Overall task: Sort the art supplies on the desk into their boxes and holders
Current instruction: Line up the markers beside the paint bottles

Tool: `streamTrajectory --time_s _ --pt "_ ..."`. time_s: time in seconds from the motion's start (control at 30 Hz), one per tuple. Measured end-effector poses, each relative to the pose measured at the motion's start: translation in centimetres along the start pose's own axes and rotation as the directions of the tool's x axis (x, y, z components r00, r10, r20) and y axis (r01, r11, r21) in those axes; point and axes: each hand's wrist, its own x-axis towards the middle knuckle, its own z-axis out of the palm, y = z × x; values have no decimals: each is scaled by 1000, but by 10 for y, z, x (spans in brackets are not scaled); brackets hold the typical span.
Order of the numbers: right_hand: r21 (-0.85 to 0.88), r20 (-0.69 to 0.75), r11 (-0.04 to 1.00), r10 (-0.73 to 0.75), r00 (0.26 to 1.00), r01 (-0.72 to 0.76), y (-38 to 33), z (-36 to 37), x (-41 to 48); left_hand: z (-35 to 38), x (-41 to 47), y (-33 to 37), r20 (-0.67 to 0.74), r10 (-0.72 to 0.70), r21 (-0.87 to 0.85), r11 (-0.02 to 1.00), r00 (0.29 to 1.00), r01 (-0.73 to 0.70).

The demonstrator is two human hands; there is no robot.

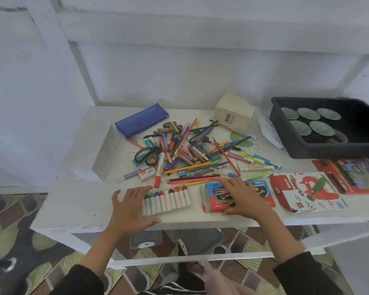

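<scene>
With your left hand (130, 207) spread wide at the end of the crayon row (168, 200) by the desk (73, 201) front, and your right hand (241, 196) flat on the small box (215, 199), gather the crayons from both ends so none rolls.

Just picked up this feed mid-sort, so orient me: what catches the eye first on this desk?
A tangled heap of pens, pencils and markers fills the middle of the desk, with scissors at its left edge. At the front, the left hand lies open against a row of oil pastels, and the right hand rests flat on a red and blue box. A black tray of green dishes sits back right.
</scene>
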Motion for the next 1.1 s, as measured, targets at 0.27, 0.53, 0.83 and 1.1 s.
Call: streamTrajectory --time_s 0.27,0.53,0.83,1.1 --pt "37 -170 997 69 983 -64 -18 13 -14 4 13 7 28 152 -43 988 988 -151" --pt "27 -142 993 117 983 -114 -19 13 -23 1 10 11 76 232 -126 967 970 -221" --pt "131 -76 991 38 996 -27 -8 3 -37 -18 9 33 -49 300 -194 933 953 -304" --pt "296 -147 952 -29 989 72 3 -27 -45 -35 30 58 -60 349 -203 913 935 -354"
